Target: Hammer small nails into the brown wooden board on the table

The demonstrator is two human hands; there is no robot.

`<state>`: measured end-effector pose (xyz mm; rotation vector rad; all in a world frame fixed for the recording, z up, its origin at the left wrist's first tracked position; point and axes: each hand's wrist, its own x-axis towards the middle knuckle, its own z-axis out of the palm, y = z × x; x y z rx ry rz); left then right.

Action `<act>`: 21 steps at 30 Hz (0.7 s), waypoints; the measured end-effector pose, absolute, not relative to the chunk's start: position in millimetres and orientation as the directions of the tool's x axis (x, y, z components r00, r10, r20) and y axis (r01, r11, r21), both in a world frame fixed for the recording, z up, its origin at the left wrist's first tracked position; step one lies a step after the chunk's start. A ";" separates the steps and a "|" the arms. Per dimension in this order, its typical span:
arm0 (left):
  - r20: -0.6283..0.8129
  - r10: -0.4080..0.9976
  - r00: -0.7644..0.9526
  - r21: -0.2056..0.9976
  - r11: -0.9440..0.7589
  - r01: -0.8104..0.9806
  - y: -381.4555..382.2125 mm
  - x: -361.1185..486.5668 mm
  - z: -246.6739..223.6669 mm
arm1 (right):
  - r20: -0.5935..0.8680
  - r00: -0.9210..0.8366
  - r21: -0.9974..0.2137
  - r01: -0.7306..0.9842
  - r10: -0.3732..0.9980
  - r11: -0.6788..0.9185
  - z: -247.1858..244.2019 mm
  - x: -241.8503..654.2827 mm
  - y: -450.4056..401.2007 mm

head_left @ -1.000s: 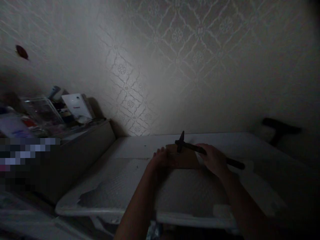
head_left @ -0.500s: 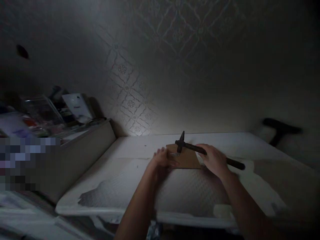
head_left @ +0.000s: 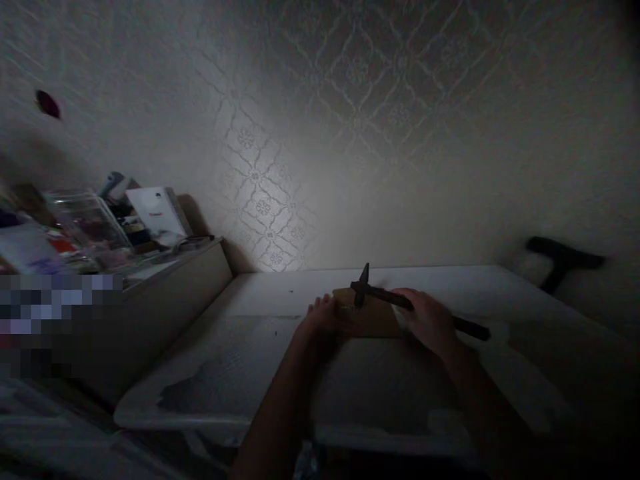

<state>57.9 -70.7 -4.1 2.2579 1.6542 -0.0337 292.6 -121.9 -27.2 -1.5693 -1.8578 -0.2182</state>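
Note:
My right hand [head_left: 430, 323] is closed round the dark handle of a hammer [head_left: 385, 297], whose far end sticks out to the right of my fist. The hammer's head is over a flat brown board [head_left: 375, 321], its lower face close to a small shiny patch [head_left: 351, 308]. Whether the head touches the board, I cannot tell. At the board's left edge is my left hand [head_left: 320, 320], its thumb side over the board and its fingertips just past the edge. Shadow hides much of its grip.
The board lies on a worn white tabletop [head_left: 265, 293] against a patterned wall [head_left: 350, 167]. At left, a raised cabinet [head_left: 165, 313] bears a white box [head_left: 157, 210] and a clear plastic case [head_left: 90, 220]. A dark T-shaped object [head_left: 563, 257] stands out at right.
Both hands, the hammer and the board keep nearly the same places. The wall looks brighter, while the hands and the front of the table have grown darker.

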 end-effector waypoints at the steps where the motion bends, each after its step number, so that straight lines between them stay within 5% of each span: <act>1: -0.209 0.922 0.325 0.259 -0.268 0.928 -70.8 57.8 -4.1 | 0.591 -0.040 -0.294 0.919 0.806 0.261 -27.3 292.8 -121.7; 21: -0.208 0.924 0.320 0.264 -0.262 0.928 -71.4 58.0 -4.2 | 0.561 -0.028 -0.318 0.916 0.827 0.246 -25.6 293.5 -122.4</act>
